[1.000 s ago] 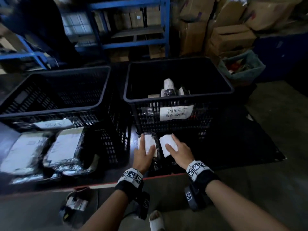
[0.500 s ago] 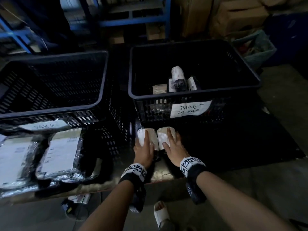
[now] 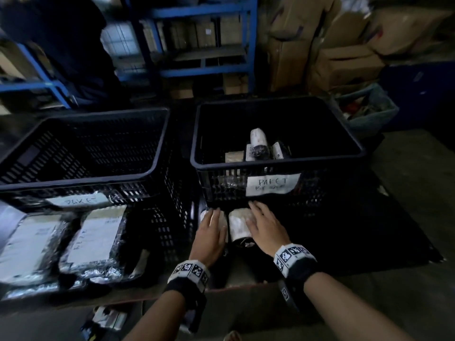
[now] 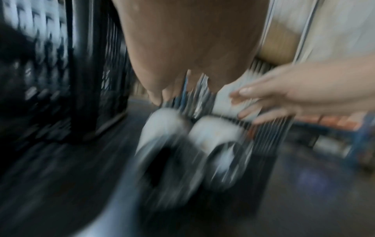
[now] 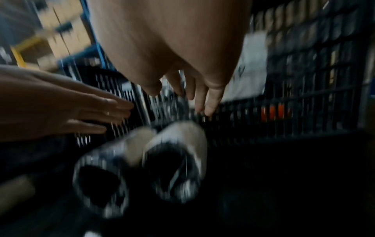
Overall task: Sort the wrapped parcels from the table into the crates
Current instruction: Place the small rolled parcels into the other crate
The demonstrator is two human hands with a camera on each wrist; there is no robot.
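Two small rolled parcels lie side by side on the surface point(image 3: 128, 295), at its near right end, just in front of the right crate point(image 3: 278, 159) with the handwritten label. Your left hand point(image 3: 210, 236) hovers over the left roll point(image 3: 222, 221) and your right hand point(image 3: 267, 228) over the right roll point(image 3: 238, 225). All your fingers are straight and spread, curled around nothing. The wrist views are smeared by motion, so I can't tell whether your palms touch the wrap or float just above it.

To do this pick well, take one roll per hand. Bring each hand down over the middle of its roll and wrap the fingers around the girth, thumb on the near side, so the slick plastic wrap does not slide out endwise. The rolls lie almost touching, so slip your inner fingers into the seam between them rather than squeezing both together. Lift straight up until you clear the crate's near rim, which stands just beyond your fingertips, then carry forward.

That crate already holds similar rolled parcels point(image 3: 258, 143), so it looks like the right destination, though the label's second word is hard to read. Leave the flat silver parcels point(image 3: 94, 242) at the left, in front of the left crate point(image 3: 81, 153), for a later pass.
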